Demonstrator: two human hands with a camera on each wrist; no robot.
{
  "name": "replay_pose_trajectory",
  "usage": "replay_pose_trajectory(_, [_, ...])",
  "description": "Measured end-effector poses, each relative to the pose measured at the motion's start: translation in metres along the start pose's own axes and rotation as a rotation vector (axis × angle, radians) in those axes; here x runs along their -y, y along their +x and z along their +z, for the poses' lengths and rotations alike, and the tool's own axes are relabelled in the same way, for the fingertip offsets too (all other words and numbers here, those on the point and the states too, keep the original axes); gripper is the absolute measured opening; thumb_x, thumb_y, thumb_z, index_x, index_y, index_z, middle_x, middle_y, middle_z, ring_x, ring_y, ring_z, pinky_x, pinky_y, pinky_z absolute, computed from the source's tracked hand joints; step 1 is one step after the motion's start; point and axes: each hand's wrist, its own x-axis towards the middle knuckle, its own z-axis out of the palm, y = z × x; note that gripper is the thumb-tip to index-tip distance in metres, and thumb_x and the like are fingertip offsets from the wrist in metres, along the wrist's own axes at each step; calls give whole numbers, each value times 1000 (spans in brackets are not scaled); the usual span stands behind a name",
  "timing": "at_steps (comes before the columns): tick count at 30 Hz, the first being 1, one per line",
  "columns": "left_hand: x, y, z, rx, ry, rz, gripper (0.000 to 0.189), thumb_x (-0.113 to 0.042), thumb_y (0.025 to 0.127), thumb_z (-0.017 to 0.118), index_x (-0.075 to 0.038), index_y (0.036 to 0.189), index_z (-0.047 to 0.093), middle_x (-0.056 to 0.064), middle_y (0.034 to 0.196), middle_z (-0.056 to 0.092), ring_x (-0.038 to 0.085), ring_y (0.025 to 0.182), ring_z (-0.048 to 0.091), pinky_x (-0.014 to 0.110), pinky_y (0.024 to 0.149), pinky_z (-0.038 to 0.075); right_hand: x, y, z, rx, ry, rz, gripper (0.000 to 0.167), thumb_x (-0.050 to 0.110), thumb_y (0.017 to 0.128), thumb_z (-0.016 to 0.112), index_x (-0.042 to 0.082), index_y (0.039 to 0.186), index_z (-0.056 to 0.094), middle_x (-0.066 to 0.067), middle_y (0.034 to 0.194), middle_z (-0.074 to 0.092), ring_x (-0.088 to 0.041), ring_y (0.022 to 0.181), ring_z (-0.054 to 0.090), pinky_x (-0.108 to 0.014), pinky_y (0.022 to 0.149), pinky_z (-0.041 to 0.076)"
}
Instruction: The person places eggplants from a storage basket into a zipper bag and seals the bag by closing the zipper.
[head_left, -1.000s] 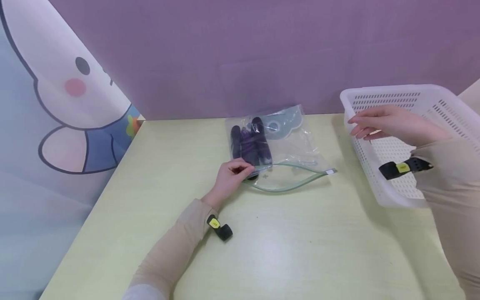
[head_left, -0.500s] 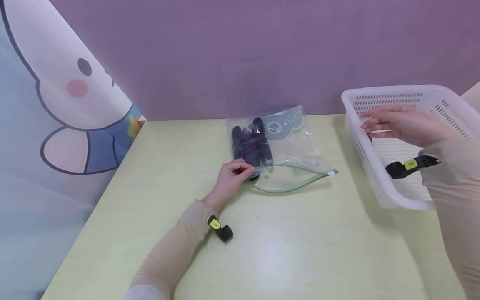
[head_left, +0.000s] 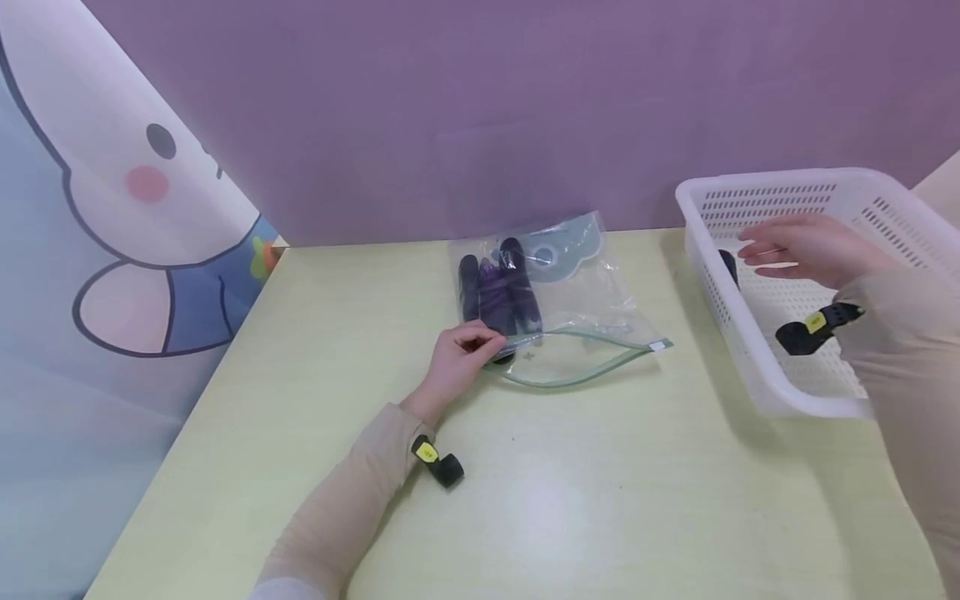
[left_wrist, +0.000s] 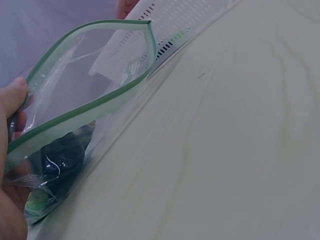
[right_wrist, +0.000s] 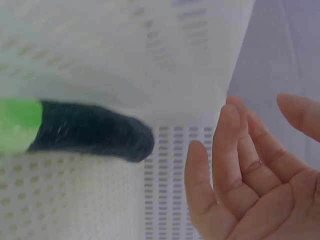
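Note:
My left hand (head_left: 467, 350) pinches the left corner of a clear zip bag (head_left: 588, 296) lying on the table. Its green-edged mouth (left_wrist: 95, 103) gapes toward me. Inside the bag are several dark purple eggplants (head_left: 525, 287), side by side at its left. Over the white basket (head_left: 765, 371) hovers my right hand (head_left: 821, 248), fingers loosely bent and nothing between them. Another eggplant (right_wrist: 92, 127), with a bright green end, lies in the basket along its left wall. A gap separates it from the right fingertips in the right wrist view.
The pale table (head_left: 570, 500) stretches in front of the bag. Behind it rises a purple cloth backdrop (head_left: 450, 117). A cartoon-printed cloth (head_left: 180, 275) hangs at the left. Both forearms carry black wrist cameras (head_left: 447, 471).
My right hand has moved right from over the basket's left rim to farther inside it. The eggplant at the left wall now shows beside the fingers. My left hand keeps its pinch on the bag.

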Motion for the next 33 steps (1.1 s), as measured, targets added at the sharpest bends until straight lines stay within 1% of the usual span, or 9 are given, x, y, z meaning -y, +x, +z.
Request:
replay_pose_trajectory(7, [0,-2,-2,-1,0,2,8,3,82,68,10,86,69,3,77,64,6,68,51,17,61,42,-8,4,-6,-6,-72,115,14,28,98,50,35,88,57,22,83,62,5,82,61,-21,78,52])
replay_pose_trajectory(11, [2,-3,-3,5,-3,-5,8,3,83,68,10,87,69,4,77,64,6,68,52,17,62,42,-13,6,-5,-6,-94,154,14,31,97,52,37,85,57,23,83,59,5,81,59,-23,78,52])
replay_pose_trajectory(13, [3,-4,-3,7,-5,-9,9,3,82,68,10,87,68,4,78,65,6,69,52,17,62,43,-15,8,-4,2,-127,158,10,31,97,52,26,98,60,20,86,58,4,81,57,-25,78,52])
replay_pose_trajectory(15, [2,-4,-4,7,-6,-6,9,3,83,68,10,87,68,5,78,65,6,69,53,18,62,43,-18,9,-3,6,-173,159,35,34,97,50,8,121,52,8,97,58,0,85,56,-28,80,52])
replay_pose_trajectory(17, [2,-3,-4,5,-2,2,9,3,83,67,10,87,68,8,78,65,6,69,53,18,62,43,-20,11,-2,22,-209,165,66,37,98,47,-9,139,24,-14,115,53,-15,99,56,-33,84,52])
replay_pose_trajectory(20, [1,-3,-5,1,2,10,8,3,83,67,10,86,69,13,80,65,6,70,53,17,63,43,-24,15,-1,58,-201,196,89,41,98,41,-16,141,-11,-39,138,20,-40,122,39,-41,90,50])
replay_pose_trajectory(23, [1,-3,-6,2,4,4,8,3,83,67,10,86,69,15,80,65,6,69,53,17,63,43,-28,18,1,91,-176,232,92,42,99,38,-15,137,-23,-42,144,-1,-51,132,18,-46,94,48])
replay_pose_trajectory(29, [3,-4,-6,3,4,-9,9,3,83,68,11,87,68,8,79,65,6,70,53,18,63,44,-31,20,5,109,-172,254,90,40,100,36,-16,136,-24,-42,143,1,-52,131,18,-47,95,47])
replay_pose_trajectory(33, [1,-4,-6,2,-3,-4,8,3,83,68,10,87,69,2,78,64,6,69,53,18,62,43,-30,19,7,118,-166,253,74,38,100,35,-14,140,1,-40,136,15,-39,117,42,-45,92,49])
